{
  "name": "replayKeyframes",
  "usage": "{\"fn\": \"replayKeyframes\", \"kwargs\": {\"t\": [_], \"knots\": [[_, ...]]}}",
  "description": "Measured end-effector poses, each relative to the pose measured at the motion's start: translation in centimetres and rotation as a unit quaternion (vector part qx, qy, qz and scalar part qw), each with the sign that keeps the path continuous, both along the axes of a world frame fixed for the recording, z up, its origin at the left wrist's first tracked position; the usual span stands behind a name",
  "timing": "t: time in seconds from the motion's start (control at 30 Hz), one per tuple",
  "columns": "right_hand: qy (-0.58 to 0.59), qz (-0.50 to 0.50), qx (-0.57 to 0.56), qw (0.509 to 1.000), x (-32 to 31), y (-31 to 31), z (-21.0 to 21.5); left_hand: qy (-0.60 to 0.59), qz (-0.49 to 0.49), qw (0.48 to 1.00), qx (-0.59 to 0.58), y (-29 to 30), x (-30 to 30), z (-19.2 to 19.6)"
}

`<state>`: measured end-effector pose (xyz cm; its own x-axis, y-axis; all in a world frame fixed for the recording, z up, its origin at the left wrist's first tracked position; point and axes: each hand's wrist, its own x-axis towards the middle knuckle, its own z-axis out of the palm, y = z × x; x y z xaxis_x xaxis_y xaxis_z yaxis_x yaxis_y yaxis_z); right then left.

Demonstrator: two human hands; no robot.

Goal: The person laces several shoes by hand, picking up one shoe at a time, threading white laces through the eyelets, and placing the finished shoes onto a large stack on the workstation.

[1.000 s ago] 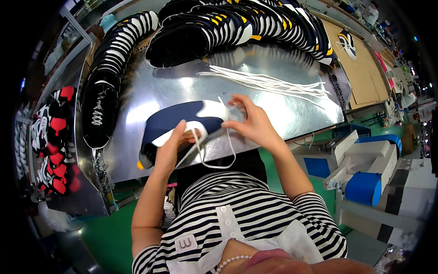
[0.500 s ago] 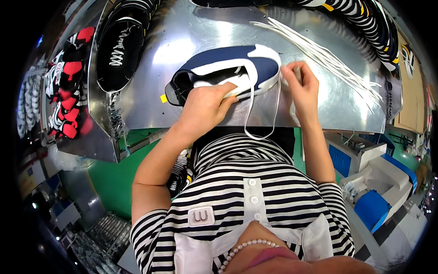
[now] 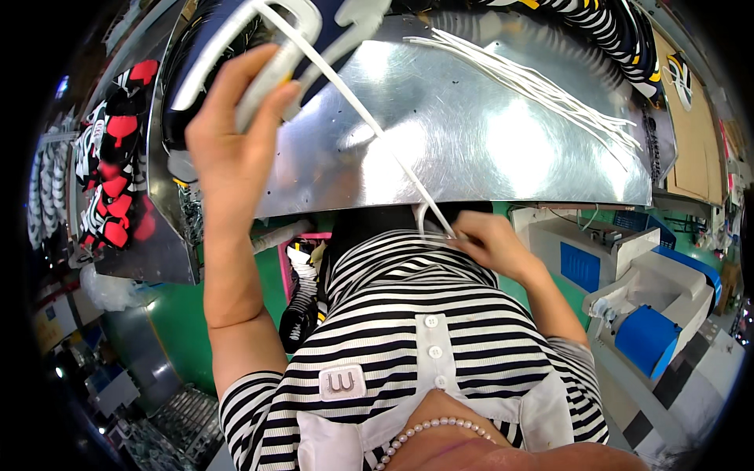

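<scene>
Left hand (image 3: 236, 133) at eleven o'clock clasps the navy-and-white sneaker (image 3: 275, 39); right hand (image 3: 491, 243) at center pinches the taut white shoelace (image 3: 369, 129); loose laces (image 3: 542, 90) lie at one o'clock on the metal table (image 3: 471, 157).

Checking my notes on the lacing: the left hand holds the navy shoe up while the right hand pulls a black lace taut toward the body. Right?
Not quite: the head view shows the lace is white. The left hand does hold the navy shoe up, and the right hand pulls it taut.

one navy shoe (image 3: 298, 31) is held up by two hands, one white lace (image 3: 377, 129) is pulled, and many laces (image 3: 534, 86) are piled.
</scene>
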<state>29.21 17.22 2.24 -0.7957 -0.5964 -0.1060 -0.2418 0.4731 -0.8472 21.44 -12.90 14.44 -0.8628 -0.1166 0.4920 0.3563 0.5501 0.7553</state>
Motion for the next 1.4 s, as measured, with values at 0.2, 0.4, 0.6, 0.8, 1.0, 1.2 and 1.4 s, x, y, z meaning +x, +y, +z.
{"fn": "replayKeyframes", "kwargs": {"t": [0.2,0.4,0.6,0.8,1.0,1.2,1.4], "knots": [[-0.03,-0.075,-0.055,0.995,2.1,2.8,0.9,-0.177,-0.139,0.966,-0.129,1.9,0.3,-3.1],[-0.013,-0.223,-0.17,0.96,-6.4,-3.8,3.2,-0.273,-0.228,0.899,-0.255,2.7,-0.2,-7.4],[0.057,-0.179,-0.195,0.963,-11.6,-6.3,1.8,-0.179,-0.22,0.907,-0.31,3.8,0.0,-5.7],[0.084,-0.175,-0.221,0.956,-13.2,-6.7,0.0,-0.228,-0.19,0.884,-0.361,5.7,-1.9,-7.0],[-0.046,-0.228,-0.205,0.951,-10.7,-4.9,0.7,-0.269,-0.148,0.895,-0.323,6.1,-2.2,-7.9],[-0.054,-0.17,-0.177,0.968,-7.2,-4.4,-0.3,-0.295,-0.133,0.896,-0.304,6.1,-2.4,-8.3],[-0.025,-0.156,-0.144,0.977,-7.6,-4.5,-0.9,-0.3,-0.142,0.895,-0.299,6.2,-2.5,-8.3]]}}
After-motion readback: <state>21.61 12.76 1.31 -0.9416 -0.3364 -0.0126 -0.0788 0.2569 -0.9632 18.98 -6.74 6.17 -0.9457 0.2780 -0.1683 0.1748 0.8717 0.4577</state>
